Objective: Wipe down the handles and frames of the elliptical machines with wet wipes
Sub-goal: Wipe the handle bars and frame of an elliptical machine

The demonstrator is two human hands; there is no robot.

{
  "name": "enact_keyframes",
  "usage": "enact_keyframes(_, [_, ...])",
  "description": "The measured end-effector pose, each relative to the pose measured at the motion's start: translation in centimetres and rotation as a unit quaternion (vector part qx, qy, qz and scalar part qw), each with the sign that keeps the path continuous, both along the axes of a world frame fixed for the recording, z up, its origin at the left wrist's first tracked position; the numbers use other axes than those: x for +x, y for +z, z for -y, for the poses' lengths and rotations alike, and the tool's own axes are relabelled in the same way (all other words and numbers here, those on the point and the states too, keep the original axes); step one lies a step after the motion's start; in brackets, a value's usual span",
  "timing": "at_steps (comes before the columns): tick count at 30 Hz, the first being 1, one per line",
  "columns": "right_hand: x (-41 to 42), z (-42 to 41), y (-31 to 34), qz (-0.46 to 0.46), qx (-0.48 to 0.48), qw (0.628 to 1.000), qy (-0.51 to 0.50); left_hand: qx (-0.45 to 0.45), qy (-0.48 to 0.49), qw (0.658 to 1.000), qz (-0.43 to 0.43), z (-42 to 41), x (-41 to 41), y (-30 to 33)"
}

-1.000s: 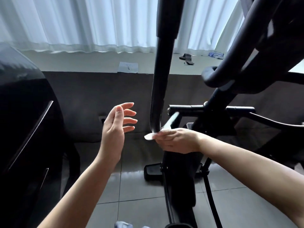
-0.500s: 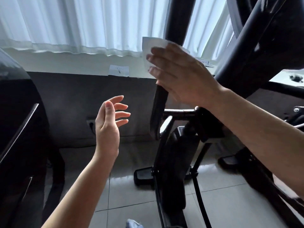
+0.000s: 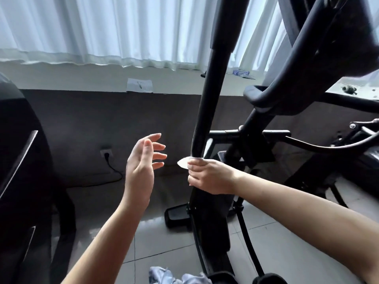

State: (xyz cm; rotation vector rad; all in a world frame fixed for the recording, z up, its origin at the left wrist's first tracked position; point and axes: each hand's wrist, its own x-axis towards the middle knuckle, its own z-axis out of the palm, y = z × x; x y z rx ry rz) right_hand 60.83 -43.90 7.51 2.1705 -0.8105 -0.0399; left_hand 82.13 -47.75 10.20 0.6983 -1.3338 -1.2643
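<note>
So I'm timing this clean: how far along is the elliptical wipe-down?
Nothing visibly reads as finished. In hand: the right hand grips a wet wipe around the low end of the upright handle bar; the left hand hovers open. Left: likely the curved handle and lower frame.

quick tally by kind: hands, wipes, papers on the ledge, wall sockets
hands: 2, left hand and right hand
wet wipe: 1
paper sheet on the ledge: 1
wall socket: 1
total: 5
</note>
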Motion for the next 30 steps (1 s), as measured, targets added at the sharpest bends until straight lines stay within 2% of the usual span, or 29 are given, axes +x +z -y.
enact_keyframes(2, [0.2,-1.2,-1.0,0.115,0.038,0.993,-0.008,0.003,-0.022,0.999,0.026,-0.1,-0.1,-0.8])
enact_keyframes(4, [1.4,-3.1,-0.8,0.297,0.040,0.953,-0.033,0.005,-0.034,0.998,0.044,-0.3,-0.3,-1.5])
enact_keyframes(6, [2.7,-5.2,0.0,0.490,0.038,0.867,-0.086,0.004,-0.036,0.998,0.052,-0.5,-0.6,-1.5])
enact_keyframes(8, [3.4,-6.7,0.7,0.621,0.046,0.771,-0.135,-0.010,-0.041,0.997,0.058,-0.5,-1.0,-0.7])
enact_keyframes(10, [3.7,-7.3,1.1,0.707,0.065,0.676,-0.197,-0.029,-0.049,0.997,0.060,-0.4,-1.5,0.3])
enact_keyframes(12, [3.5,-7.0,1.5,0.792,0.043,0.553,-0.256,-0.056,-0.053,0.995,0.061,-0.3,-2.0,1.7])
enact_keyframes(14, [2.9,-6.7,2.5,0.859,-0.008,0.439,-0.262,-0.083,-0.055,0.993,0.059,-0.2,-2.5,2.9])
enact_keyframes(15, [2.8,-6.7,3.4,0.880,-0.041,0.406,-0.244,-0.094,-0.056,0.992,0.055,-0.2,-2.7,3.3])
enact_keyframes(16, [2.8,-6.6,4.6,0.892,-0.076,0.390,-0.216,-0.103,-0.055,0.992,0.050,-0.3,-3.0,3.7])
enact_keyframes(17, [3.2,-6.4,5.9,0.893,-0.113,0.395,-0.182,-0.107,-0.054,0.992,0.046,-0.4,-3.3,4.0])
enact_keyframes(18, [3.8,-6.0,7.4,0.885,-0.146,0.419,-0.143,-0.109,-0.055,0.992,0.042,-0.6,-3.5,4.3])
enact_keyframes(21, [6.5,-3.0,10.4,0.821,-0.206,0.533,-0.026,-0.105,-0.065,0.992,0.030,-1.2,-4.2,4.8])
enact_keyframes(23, [8.2,-0.5,10.2,0.781,-0.182,0.597,0.008,-0.090,-0.078,0.993,0.024,-1.6,-4.4,4.9])
enact_keyframes(26, [9.1,1.6,7.4,0.759,-0.168,0.629,0.013,-0.078,-0.087,0.993,0.022,-1.7,-4.2,4.9])
enact_keyframes(30, [7.9,2.1,1.9,0.710,-0.190,0.678,0.026,-0.107,-0.108,0.986,0.066,-1.9,-4.2,4.8])
